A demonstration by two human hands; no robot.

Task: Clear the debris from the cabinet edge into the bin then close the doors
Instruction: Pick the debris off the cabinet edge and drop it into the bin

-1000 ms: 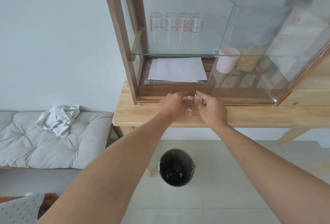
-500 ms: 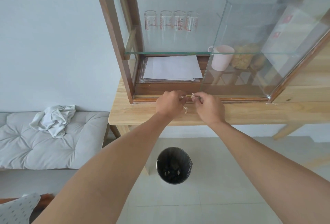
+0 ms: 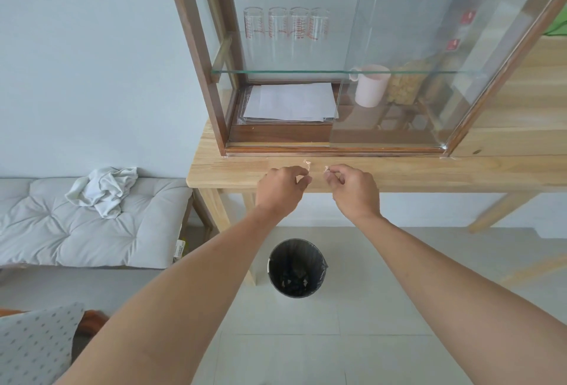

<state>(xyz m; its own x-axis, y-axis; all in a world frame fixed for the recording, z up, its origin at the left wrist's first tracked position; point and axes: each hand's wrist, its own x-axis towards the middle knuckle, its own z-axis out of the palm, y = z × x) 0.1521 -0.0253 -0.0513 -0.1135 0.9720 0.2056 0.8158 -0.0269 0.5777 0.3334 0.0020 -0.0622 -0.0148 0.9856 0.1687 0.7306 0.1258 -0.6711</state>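
Both hands (image 3: pixel 319 185) apparently pinch debris (image 3: pixel 307 164) above bin (image 3: pixel 297 268).

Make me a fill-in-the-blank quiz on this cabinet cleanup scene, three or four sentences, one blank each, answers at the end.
1. The black bin stands on the ____, below the hands.
2. The sliding glass door covers the cabinet's ____ half; the other half is open.
3. Four measuring glasses stand in a row on the ____ shelf.
4. The right hand pinches a scrap of debris above the wooden ____.

Missing words: floor; right; glass; table
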